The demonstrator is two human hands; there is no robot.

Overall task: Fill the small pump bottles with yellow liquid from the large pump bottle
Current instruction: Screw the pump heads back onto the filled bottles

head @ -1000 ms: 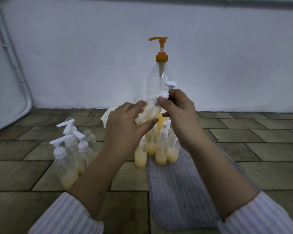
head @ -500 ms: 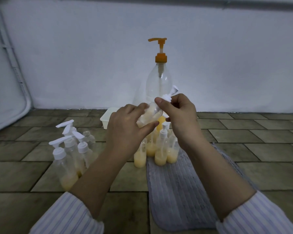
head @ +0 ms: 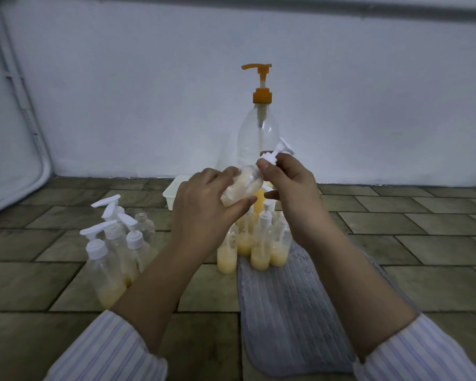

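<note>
My left hand [head: 204,207] grips a small clear bottle [head: 241,184] with yellow liquid, tilted with its neck up to the right. My right hand [head: 289,188] pinches that bottle's white pump cap [head: 272,155] at the neck. Behind them stands the large clear pump bottle [head: 259,133] with an orange pump head, with only a little yellow liquid showing low down. Several small bottles holding yellow liquid [head: 259,248] stand in a cluster below my hands. At the left stands another group of small white-capped bottles [head: 113,243], some with a little yellow at the bottom.
A grey ribbed cloth [head: 289,312] lies on the tiled floor [head: 423,257] under my right arm. A white tub [head: 176,193] sits behind my left hand near the white wall. A white framed panel [head: 8,147] leans at the far left.
The held bottle has tilted and dropped slightly. The white pump head has turned in my right hand's fingers from pointing left toward pointing up and right.
</note>
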